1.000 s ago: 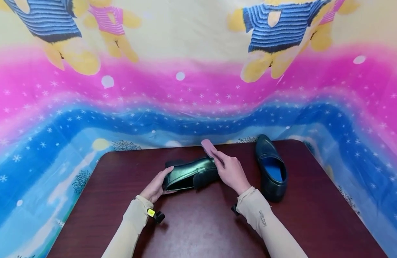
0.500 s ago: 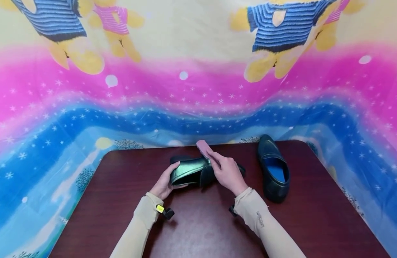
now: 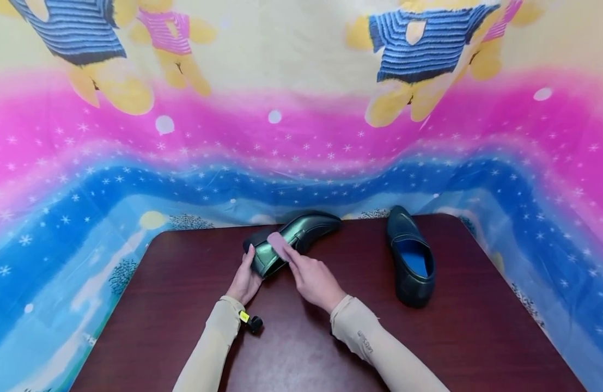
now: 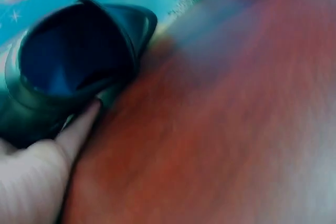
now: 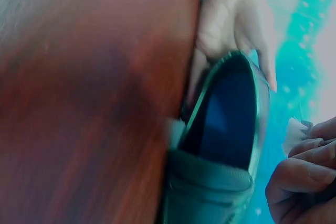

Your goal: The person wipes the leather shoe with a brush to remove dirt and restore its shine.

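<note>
My left hand grips the heel end of a dark green-black loafer, thumb on its outer side. The shoe is tilted with its toe toward the back right. In the left wrist view the opening of the loafer shows, a finger under its rim. My right hand holds a pink-backed brush over the side of the shoe near the heel. Pale bristles of the brush show beside the curled fingers in the right wrist view; whether they touch the leather is hidden.
A matching loafer with a blue insole stands upright at the right of the dark red-brown table. Behind the table's back edge hangs a printed cloth with bears and snowflakes.
My right hand has brought the brush leftward and nearer, from the front of the shoe to its heel part. The held loafer has turned, its toe swinging up toward the back.
</note>
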{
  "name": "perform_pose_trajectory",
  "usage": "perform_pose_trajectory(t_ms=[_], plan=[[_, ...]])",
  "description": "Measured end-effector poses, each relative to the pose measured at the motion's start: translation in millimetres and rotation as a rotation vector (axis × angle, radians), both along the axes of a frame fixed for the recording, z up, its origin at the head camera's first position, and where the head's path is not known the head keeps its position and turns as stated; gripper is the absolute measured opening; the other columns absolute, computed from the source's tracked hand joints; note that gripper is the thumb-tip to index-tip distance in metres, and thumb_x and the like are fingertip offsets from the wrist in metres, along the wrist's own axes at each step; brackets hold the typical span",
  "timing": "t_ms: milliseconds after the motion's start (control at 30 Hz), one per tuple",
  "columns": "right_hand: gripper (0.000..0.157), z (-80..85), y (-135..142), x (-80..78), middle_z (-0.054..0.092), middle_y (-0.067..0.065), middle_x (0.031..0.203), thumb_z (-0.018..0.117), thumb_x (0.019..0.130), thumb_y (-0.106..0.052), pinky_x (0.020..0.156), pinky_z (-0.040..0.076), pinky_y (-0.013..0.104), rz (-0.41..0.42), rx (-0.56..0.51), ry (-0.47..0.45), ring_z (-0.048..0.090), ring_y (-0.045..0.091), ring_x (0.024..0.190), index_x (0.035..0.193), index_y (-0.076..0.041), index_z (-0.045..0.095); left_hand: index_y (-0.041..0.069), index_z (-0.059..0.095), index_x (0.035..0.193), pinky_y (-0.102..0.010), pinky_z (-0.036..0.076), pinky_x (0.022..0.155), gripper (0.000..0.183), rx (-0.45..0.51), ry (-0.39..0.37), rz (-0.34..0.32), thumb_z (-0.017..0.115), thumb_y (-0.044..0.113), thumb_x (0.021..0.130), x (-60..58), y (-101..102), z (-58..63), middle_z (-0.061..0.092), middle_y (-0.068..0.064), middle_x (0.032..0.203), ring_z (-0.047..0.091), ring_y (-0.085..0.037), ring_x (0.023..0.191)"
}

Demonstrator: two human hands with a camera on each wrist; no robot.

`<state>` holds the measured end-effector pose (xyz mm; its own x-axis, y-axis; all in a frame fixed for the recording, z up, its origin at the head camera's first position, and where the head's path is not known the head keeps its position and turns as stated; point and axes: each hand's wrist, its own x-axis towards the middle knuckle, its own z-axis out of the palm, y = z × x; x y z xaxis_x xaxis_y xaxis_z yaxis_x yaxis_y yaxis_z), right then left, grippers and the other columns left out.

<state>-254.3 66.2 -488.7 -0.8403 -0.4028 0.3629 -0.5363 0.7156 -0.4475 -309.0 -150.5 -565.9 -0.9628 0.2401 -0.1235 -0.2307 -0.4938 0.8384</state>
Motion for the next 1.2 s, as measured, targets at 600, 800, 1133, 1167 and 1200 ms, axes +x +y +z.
perform_pose_trajectory(t_ms=[600, 800, 1133, 1167, 1200], plan=[[0.052, -21.9, -34, -4.5, 0.053, 0.004, 0.072, 0.063, 0.101, -0.010, 0.046, 0.040, 0.031, 0.062, 0.178, 0.138, 0.051, 0.019, 0.050, 0.150, -0.023, 0.051, 0.017, -0.012, 0.164, -0.017, 0.040, 0.106, 0.075, 0.051, 0.066, -0.018, 0.029, 0.052, 0.111, 4.1, -5, -6.4, 0.025, -0.001, 0.158, 0.046, 0.003, 0.128], [0.048, -19.9, -8, -23.9, 0.060, 0.006, 0.072, 0.063, 0.102, -0.013, 0.050, 0.047, 0.039, -0.038, 0.160, 0.158, 0.060, 0.026, 0.056, 0.148, -0.025, 0.056, 0.020, -0.010, 0.164, -0.021, 0.044, 0.106, 0.072, 0.037, 0.058, -0.027, 0.028, 0.052, 0.111, 2.5, -2, -4.6, 0.035, -0.002, 0.152, 0.055, -0.002, 0.124], [0.040, -8.8, -5, -22.3, 0.061, 0.005, 0.073, 0.058, 0.106, -0.016, 0.052, 0.048, 0.038, -0.045, 0.108, 0.090, 0.060, 0.023, 0.058, 0.146, -0.022, 0.055, 0.021, -0.010, 0.163, -0.023, 0.047, 0.104, 0.073, 0.039, 0.059, -0.028, 0.031, 0.051, 0.111, 3.2, -2, -6.0, 0.037, -0.002, 0.150, 0.057, -0.002, 0.122], [0.042, -8.2, -9, -18.1, 0.060, 0.005, 0.072, 0.057, 0.106, -0.016, 0.052, 0.047, 0.036, -0.001, 0.109, 0.083, 0.059, 0.022, 0.057, 0.147, -0.022, 0.054, 0.020, -0.009, 0.163, -0.022, 0.046, 0.104, 0.073, 0.036, 0.063, -0.024, 0.032, 0.051, 0.111, 3.5, -2, -5.7, 0.035, -0.002, 0.151, 0.056, 0.000, 0.122], [0.043, -7.8, -12, -13.9, 0.059, 0.004, 0.072, 0.057, 0.107, -0.017, 0.052, 0.046, 0.034, 0.041, 0.112, 0.078, 0.058, 0.020, 0.057, 0.149, -0.023, 0.053, 0.019, -0.008, 0.163, -0.021, 0.045, 0.104, 0.072, 0.035, 0.067, -0.020, 0.032, 0.051, 0.111, 3.7, -2, -5.5, 0.034, -0.002, 0.152, 0.055, 0.001, 0.122]])
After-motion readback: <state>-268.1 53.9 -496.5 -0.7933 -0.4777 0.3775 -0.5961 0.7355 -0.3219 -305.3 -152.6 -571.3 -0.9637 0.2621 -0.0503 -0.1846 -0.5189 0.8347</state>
